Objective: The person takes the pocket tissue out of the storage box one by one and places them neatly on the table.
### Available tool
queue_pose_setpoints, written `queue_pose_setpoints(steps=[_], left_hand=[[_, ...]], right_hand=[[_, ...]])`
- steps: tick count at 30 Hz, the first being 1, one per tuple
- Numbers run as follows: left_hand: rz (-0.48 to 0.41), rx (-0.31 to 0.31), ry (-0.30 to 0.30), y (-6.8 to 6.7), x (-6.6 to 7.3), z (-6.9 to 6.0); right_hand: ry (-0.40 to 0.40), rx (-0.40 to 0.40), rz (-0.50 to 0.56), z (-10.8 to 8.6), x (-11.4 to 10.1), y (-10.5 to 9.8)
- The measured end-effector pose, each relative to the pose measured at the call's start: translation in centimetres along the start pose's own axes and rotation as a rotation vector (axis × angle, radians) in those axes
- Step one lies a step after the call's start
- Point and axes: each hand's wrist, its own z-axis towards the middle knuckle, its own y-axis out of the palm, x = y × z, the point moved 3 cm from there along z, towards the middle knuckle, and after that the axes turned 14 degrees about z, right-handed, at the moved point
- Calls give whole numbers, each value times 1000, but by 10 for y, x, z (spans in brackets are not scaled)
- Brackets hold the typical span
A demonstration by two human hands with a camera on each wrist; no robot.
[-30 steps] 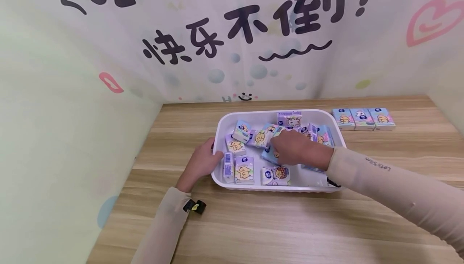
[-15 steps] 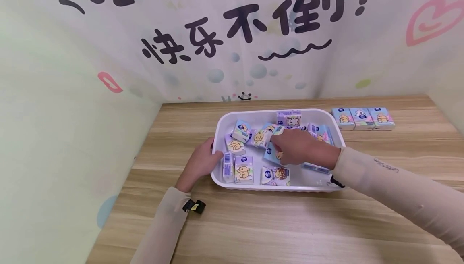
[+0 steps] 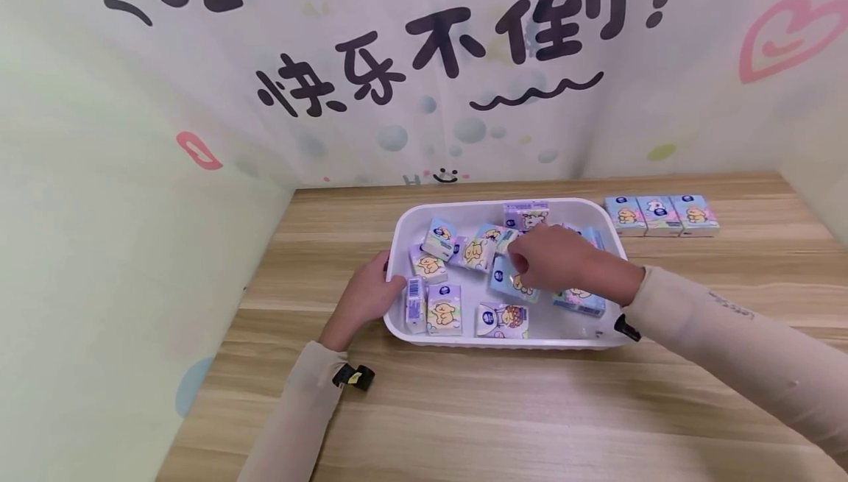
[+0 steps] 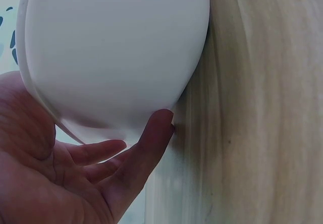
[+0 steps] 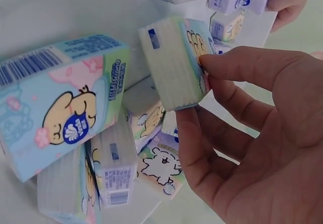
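A white plastic tray (image 3: 457, 344) full of small tissue packs sits on the wooden table. My left hand (image 3: 367, 291) grips its left end, thumb at the rim; in the left wrist view the fingers (image 4: 151, 143) lie against the outer wall. Inside the tray, my right hand (image 3: 556, 261) pinches a blue tissue pack (image 5: 174, 65) between thumb and fingertips. This pack, printed with a cartoon puppy, appears tilted in the right wrist view. Close to it are another blue tissue pack (image 5: 65, 108) and several purple ones, partly hidden by the hand in the head view.
Behind the tray's right corner, three blue tissue packs (image 3: 661, 215) lie in a row on the wooden table (image 3: 464, 408). A printed curtain (image 3: 424, 121) hangs along the table's back edge, and a pale wall (image 3: 99, 246) stands at the left.
My right hand has shifted slightly right, and the blue pack under it has moved right with it. More of the packs left of the hand shows. The left hand stays on the tray.
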Motion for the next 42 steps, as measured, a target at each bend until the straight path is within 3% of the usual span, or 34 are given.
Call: queue_pose_setpoints(steps=[26, 42], left_hand=[[-11, 0, 3, 0, 1, 0], [-3, -8, -14, 1, -1, 0]], right_hand=[[-95, 182, 83, -21, 21, -27], [0, 253, 200, -42, 50, -51]])
